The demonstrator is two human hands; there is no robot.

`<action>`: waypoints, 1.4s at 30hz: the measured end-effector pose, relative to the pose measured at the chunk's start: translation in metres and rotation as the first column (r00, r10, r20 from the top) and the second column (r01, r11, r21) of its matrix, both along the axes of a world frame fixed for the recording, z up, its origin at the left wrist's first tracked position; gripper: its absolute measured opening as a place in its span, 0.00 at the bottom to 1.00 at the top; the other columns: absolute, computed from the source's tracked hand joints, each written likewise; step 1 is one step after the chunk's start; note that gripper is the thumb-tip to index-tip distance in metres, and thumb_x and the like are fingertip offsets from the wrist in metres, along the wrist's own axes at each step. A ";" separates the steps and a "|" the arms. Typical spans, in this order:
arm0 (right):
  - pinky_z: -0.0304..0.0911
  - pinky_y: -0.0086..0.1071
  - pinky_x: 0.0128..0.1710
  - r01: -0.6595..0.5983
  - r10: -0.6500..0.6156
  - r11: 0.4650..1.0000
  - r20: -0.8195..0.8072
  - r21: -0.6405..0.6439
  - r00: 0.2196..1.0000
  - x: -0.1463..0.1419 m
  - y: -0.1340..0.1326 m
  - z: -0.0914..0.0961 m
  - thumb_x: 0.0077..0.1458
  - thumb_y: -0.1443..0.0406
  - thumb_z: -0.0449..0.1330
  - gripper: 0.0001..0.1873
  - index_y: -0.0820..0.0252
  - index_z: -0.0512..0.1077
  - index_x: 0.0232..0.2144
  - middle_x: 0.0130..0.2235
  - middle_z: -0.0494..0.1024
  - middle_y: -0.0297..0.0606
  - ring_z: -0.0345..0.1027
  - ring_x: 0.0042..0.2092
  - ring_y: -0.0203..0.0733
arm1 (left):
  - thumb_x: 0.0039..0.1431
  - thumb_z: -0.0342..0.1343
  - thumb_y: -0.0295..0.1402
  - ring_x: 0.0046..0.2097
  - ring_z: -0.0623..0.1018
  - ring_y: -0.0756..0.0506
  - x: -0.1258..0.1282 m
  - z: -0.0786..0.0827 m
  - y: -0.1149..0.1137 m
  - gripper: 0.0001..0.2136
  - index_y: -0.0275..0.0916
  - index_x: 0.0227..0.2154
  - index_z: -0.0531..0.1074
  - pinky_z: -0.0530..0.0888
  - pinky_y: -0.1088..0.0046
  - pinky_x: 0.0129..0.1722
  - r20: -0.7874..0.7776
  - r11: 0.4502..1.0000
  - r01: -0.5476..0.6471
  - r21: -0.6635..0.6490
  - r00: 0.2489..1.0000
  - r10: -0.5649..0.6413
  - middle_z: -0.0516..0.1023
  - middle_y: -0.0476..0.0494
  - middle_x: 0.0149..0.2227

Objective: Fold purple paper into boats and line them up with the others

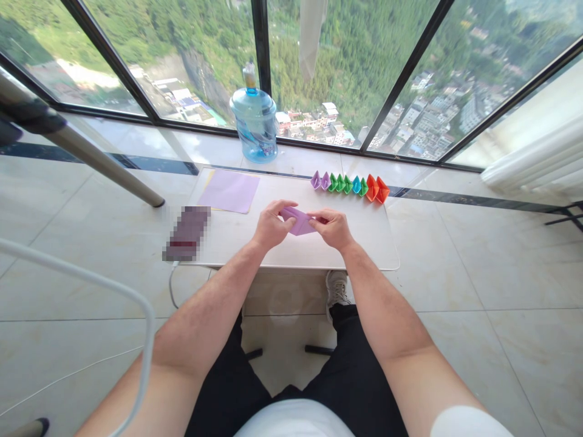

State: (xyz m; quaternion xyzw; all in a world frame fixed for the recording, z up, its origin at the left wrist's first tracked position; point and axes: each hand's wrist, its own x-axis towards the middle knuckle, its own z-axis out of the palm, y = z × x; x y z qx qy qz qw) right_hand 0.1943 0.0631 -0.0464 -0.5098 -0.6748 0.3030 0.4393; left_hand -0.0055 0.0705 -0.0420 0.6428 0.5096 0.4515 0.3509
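Note:
A partly folded piece of purple paper [300,223] is held just above the middle of the low white table. My left hand [274,224] pinches its left end between thumb and fingers. At its right end, my right hand [333,227] is closed on it the same way. Behind the right hand, a row of small folded paper boats [348,184] in purple, green, blue and orange lines the table's far edge. Flat sheets of purple paper [230,191] lie in a stack at the far left, with a yellow edge showing beneath.
The white table [359,252] stands by tall windows. A blurred-out dark rectangular device [187,233] with a cable lies at its left end. Beyond the table is a large blue water bottle [255,124]. A metal pole [113,161] slants in from the left, above a white curved tube [132,294].

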 end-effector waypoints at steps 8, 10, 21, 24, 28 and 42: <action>0.68 0.33 0.37 -0.032 0.033 0.999 0.059 -0.004 0.998 0.000 0.000 0.002 0.54 0.65 0.65 0.12 0.56 0.84 0.41 0.34 0.80 0.38 0.71 0.33 0.39 | 0.50 0.61 0.27 0.56 0.73 0.40 -0.007 -0.005 0.004 0.19 0.44 0.47 0.81 0.72 0.60 0.58 -0.231 0.990 0.092 0.103 0.971 -0.066 0.72 0.41 0.53; 0.68 0.32 0.37 -0.041 0.041 0.999 0.066 0.001 0.997 0.000 -0.001 0.002 0.55 0.66 0.64 0.12 0.57 0.84 0.42 0.34 0.80 0.38 0.71 0.33 0.38 | 0.50 0.62 0.27 0.57 0.72 0.39 -0.008 -0.005 0.004 0.17 0.45 0.44 0.82 0.69 0.57 0.61 -0.289 0.986 0.106 0.131 0.955 -0.064 0.73 0.41 0.54; 0.68 0.33 0.38 -0.026 0.025 1.000 0.082 0.007 0.996 -0.001 0.000 0.001 0.55 0.67 0.64 0.11 0.56 0.84 0.40 0.35 0.80 0.39 0.73 0.35 0.40 | 0.52 0.60 0.25 0.55 0.75 0.40 -0.006 -0.005 0.002 0.14 0.46 0.40 0.83 0.69 0.58 0.60 -0.349 0.977 0.147 0.153 0.933 -0.086 0.79 0.42 0.50; 0.68 0.33 0.39 -0.018 0.017 1.000 0.072 0.013 0.997 0.000 0.001 0.000 0.55 0.66 0.65 0.10 0.55 0.84 0.39 0.34 0.81 0.39 0.73 0.35 0.40 | 0.52 0.59 0.26 0.53 0.76 0.40 -0.006 -0.005 0.002 0.14 0.45 0.40 0.82 0.69 0.59 0.59 -0.343 0.975 0.160 0.151 0.934 -0.100 0.80 0.43 0.49; 0.68 0.34 0.40 -0.026 0.025 0.999 0.048 0.031 0.999 0.001 0.001 -0.001 0.55 0.66 0.65 0.08 0.55 0.84 0.36 0.34 0.81 0.39 0.73 0.36 0.41 | 0.50 0.59 0.26 0.53 0.76 0.40 -0.007 -0.003 0.002 0.13 0.43 0.39 0.80 0.69 0.58 0.59 -0.347 0.971 0.176 0.161 0.931 -0.111 0.81 0.42 0.48; 0.66 0.32 0.38 -0.201 0.206 0.978 0.083 -0.057 0.975 0.000 -0.001 0.006 0.53 0.69 0.63 0.09 0.56 0.83 0.34 0.34 0.78 0.37 0.72 0.36 0.38 | 0.44 0.58 0.31 0.31 0.74 0.47 -0.015 0.000 0.006 0.03 0.40 0.24 0.73 0.69 0.71 0.34 -0.243 0.939 0.283 -0.193 0.914 -0.325 0.76 0.51 0.26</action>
